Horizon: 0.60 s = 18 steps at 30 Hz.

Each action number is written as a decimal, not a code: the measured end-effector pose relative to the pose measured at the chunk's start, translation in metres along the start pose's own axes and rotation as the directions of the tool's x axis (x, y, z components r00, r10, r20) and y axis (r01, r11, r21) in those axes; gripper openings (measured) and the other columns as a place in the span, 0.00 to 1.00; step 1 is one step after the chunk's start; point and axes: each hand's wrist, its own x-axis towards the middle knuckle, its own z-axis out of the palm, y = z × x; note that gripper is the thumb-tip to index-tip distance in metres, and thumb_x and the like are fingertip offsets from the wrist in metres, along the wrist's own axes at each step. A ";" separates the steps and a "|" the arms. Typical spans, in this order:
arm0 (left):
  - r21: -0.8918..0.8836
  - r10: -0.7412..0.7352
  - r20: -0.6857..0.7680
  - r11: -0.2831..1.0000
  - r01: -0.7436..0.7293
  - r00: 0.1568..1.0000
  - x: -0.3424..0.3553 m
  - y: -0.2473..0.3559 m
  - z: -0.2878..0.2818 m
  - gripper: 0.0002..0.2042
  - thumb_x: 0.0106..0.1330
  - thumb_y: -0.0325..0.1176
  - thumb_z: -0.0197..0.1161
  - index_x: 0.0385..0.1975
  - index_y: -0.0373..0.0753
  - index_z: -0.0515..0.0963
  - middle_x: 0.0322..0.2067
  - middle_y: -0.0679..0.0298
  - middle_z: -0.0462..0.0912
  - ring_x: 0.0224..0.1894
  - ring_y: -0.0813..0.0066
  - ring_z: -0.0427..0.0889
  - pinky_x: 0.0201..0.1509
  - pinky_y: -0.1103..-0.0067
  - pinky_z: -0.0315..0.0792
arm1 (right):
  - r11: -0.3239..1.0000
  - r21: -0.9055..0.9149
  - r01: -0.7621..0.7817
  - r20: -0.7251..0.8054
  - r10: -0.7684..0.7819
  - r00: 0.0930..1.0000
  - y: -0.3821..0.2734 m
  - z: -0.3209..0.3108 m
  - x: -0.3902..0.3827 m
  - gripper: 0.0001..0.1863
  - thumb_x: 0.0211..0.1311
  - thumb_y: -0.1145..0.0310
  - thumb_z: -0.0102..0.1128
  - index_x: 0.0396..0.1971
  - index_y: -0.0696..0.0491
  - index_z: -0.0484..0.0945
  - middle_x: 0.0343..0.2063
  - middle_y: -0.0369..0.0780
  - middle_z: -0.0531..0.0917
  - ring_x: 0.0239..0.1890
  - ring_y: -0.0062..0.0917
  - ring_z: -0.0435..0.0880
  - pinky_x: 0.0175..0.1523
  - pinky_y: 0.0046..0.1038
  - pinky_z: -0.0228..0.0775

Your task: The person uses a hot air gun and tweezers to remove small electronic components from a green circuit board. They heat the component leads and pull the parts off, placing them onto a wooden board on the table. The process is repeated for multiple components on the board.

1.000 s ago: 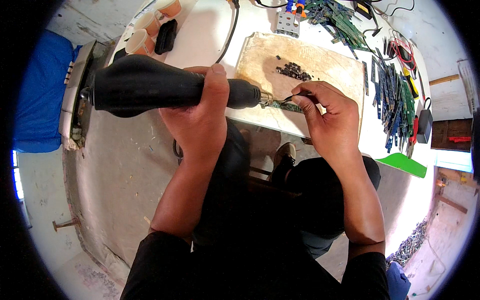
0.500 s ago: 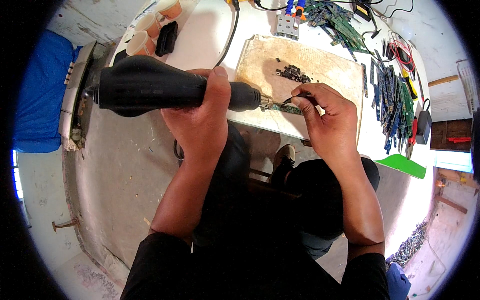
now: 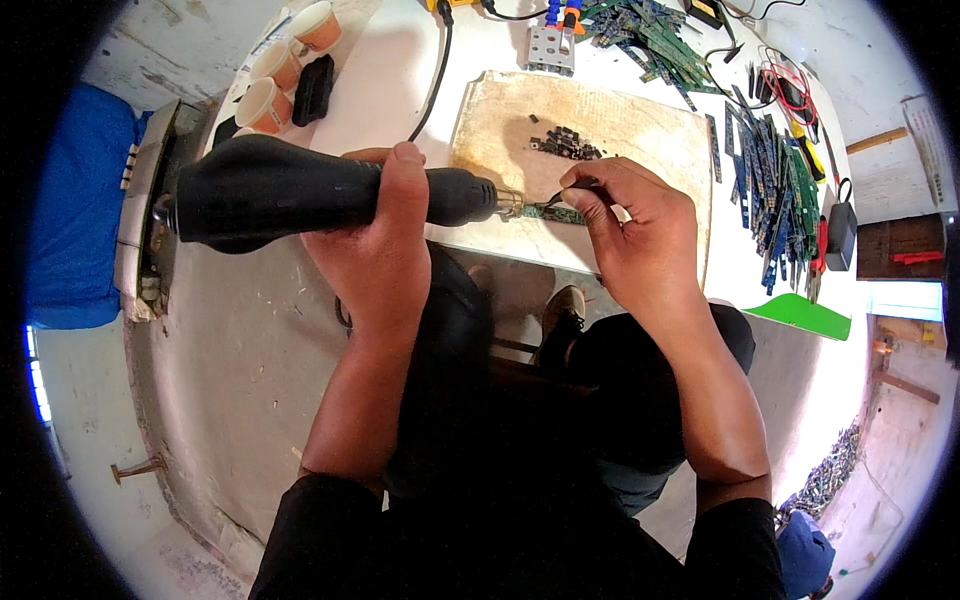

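My left hand [image 3: 375,230] is wrapped round the black barrel of a heat gun [image 3: 290,195], held level with its metal nozzle [image 3: 508,203] pointing right. Just past the nozzle tip lies a narrow green circuit board strip [image 3: 562,214], near the front edge of a worn, stained work board [image 3: 490,112]. Between thumb and fingers my right hand [image 3: 652,238] pinches dark tweezers [image 3: 572,194], their tips down by the strip close to the nozzle. Whether the tips grip a part is too small to tell. A heap of small black components [image 3: 568,143] sits behind the strip.
Piles of circuit board strips lie at the back [image 3: 655,40] and right [image 3: 775,200]. Paper cups [image 3: 264,104] and a black case [image 3: 314,90] stand at left. A metal block [image 3: 551,48], black cable [image 3: 437,85], pliers [image 3: 819,255] and green sheet [image 3: 803,316] are also on the table.
The whole view has shifted slightly, so the table things appear a little further left. Heat gun and tweezers keep nearly the same places over the strip, both still held.
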 end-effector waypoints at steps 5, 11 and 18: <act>-0.007 -0.004 0.008 1.000 0.004 1.000 0.000 0.001 0.001 0.09 0.65 0.35 0.67 0.36 0.35 0.82 0.33 0.64 0.86 0.30 0.80 0.80 0.28 0.83 0.70 | 1.000 0.008 0.019 -0.011 -0.019 1.000 0.003 0.000 0.000 0.07 0.61 0.83 0.65 0.39 0.61 0.83 0.34 0.46 0.86 0.34 0.38 0.87 0.41 0.30 0.78; 0.023 -0.018 -0.004 1.000 0.018 1.000 0.001 0.001 0.000 0.10 0.65 0.35 0.67 0.37 0.35 0.81 0.33 0.63 0.86 0.30 0.80 0.80 0.28 0.83 0.70 | 1.000 0.013 0.013 0.001 -0.013 1.000 0.002 0.000 0.000 0.07 0.60 0.83 0.65 0.39 0.61 0.83 0.34 0.46 0.86 0.34 0.38 0.87 0.40 0.29 0.78; 0.013 0.003 0.028 1.000 -0.003 1.000 0.000 0.001 -0.001 0.09 0.66 0.35 0.66 0.37 0.34 0.80 0.34 0.62 0.86 0.31 0.78 0.81 0.29 0.82 0.72 | 0.999 -0.032 0.008 0.006 -0.007 1.000 0.002 -0.001 -0.001 0.06 0.61 0.82 0.64 0.39 0.61 0.83 0.34 0.47 0.86 0.35 0.41 0.87 0.41 0.32 0.79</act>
